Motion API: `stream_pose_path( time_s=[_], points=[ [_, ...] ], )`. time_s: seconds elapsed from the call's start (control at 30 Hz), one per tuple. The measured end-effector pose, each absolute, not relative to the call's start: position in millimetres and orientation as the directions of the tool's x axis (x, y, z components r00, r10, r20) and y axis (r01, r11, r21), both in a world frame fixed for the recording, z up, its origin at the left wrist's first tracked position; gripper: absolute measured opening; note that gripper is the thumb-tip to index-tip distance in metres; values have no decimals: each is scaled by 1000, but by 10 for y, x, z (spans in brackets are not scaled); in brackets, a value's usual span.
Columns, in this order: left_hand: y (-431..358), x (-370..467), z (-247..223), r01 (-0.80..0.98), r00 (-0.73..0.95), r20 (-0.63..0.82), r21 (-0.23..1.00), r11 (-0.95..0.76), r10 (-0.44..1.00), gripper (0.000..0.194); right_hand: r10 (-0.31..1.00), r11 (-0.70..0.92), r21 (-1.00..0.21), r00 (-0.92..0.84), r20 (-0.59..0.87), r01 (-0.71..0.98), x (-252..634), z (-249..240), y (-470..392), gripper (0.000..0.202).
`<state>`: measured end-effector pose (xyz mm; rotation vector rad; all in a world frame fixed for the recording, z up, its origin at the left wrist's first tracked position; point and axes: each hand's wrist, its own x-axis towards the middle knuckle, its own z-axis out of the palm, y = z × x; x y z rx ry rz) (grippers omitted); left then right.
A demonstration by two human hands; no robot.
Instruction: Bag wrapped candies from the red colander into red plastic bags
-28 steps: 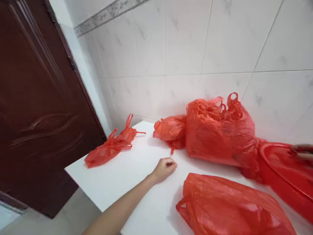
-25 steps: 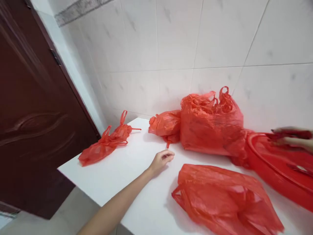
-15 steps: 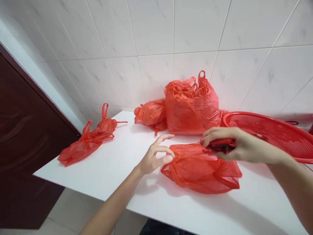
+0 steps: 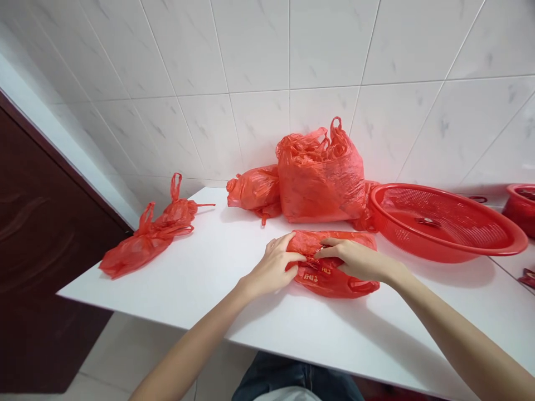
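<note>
A flat red plastic bag [image 4: 334, 278] with small white print lies on the white table [image 4: 234, 267] in front of me. My left hand [image 4: 273, 267] grips its left end, thumb and fingers pinching the plastic. My right hand [image 4: 353, 259] rests on top of the bag's middle, fingers pressing a fold down. Both hands touch the same bag, close together.
A tall stuffed red bag [image 4: 320, 172] and a smaller tied one [image 4: 253, 189] stand against the tiled wall. Two crumpled red bags [image 4: 150, 234] lie at the table's left. A red mesh basket [image 4: 443, 220] sits right, a red tub [image 4: 520, 203] beyond. A dark door [image 4: 37, 262] is left.
The view swung right, away from the door. My right hand came in from the basket side and landed on the flat bag. My left hand moved right and took hold of the bag's end.
</note>
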<state>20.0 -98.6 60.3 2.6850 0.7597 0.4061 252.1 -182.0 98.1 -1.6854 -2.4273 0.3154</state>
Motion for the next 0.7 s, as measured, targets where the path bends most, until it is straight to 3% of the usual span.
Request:
stream_pose_path(
  time_s=[0.13, 0.2, 0.3, 0.4, 0.53, 0.6, 0.7],
  points=[
    [-929, 265, 562, 518, 792, 128, 378, -768, 597, 40, 911, 367, -464, -413, 2, 806, 2511, 1046, -1921, 55],
    [-903, 291, 546, 553, 770, 78, 414, -723, 633, 50, 922, 329, -471, -387, -29, 819, 2487, 1017, -1943, 52],
    [-890, 314, 554, 582, 753, 17, 450, -678, 657, 76, 977, 159, -289, -194, -94, 944, 2438, 893, -1926, 52],
    [-898, 311, 601, 546, 770, 39, 475, -690, 636, 87, 996, 22, -111, -31, -81, 994, 2403, 751, -1881, 45],
    [-890, 274, 653, 557, 752, 28, 507, -657, 659, 96, 996, 31, -97, -39, -83, 995, 2409, 653, -1868, 29],
    [-888, 262, 652, 569, 732, 46, 507, -648, 679, 93, 993, 56, -116, -67, -94, 992, 2429, 638, -1887, 28],
    [-927, 285, 637, 449, 725, 283, 497, -743, 628, 64, 995, 48, -197, -64, -75, 979, 2458, 618, -1920, 27]
  ],
)
